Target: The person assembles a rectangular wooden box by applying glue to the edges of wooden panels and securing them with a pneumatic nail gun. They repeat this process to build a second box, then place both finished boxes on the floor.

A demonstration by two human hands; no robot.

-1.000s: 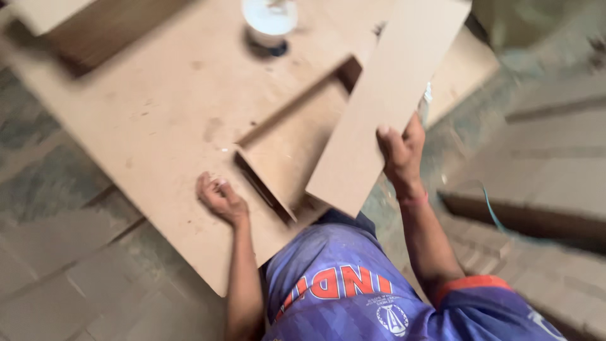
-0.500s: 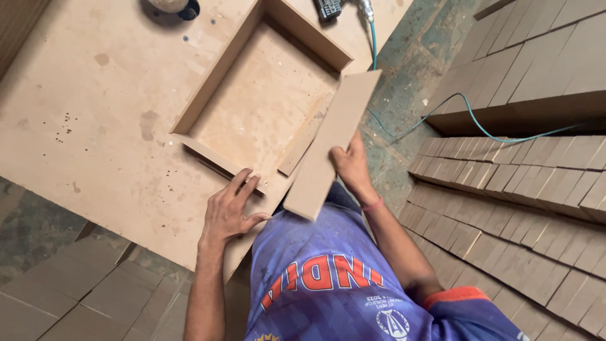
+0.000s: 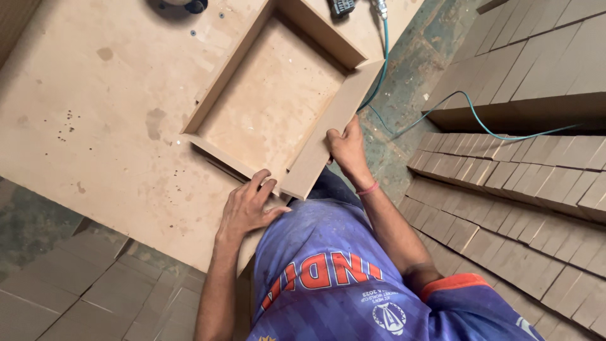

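The person wears a blue shirt (image 3: pixel 353 278) with big orange letters edged in white, a round white badge, and an orange band on the sleeve. A thin pink band (image 3: pixel 368 188) goes round the right wrist.

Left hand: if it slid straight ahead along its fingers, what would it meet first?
The left hand lies flat on the big board, fingers pointing up and right. Straight on, they would probably first meet the near end of the side strip at the frame's near corner; depth there is hard to judge.
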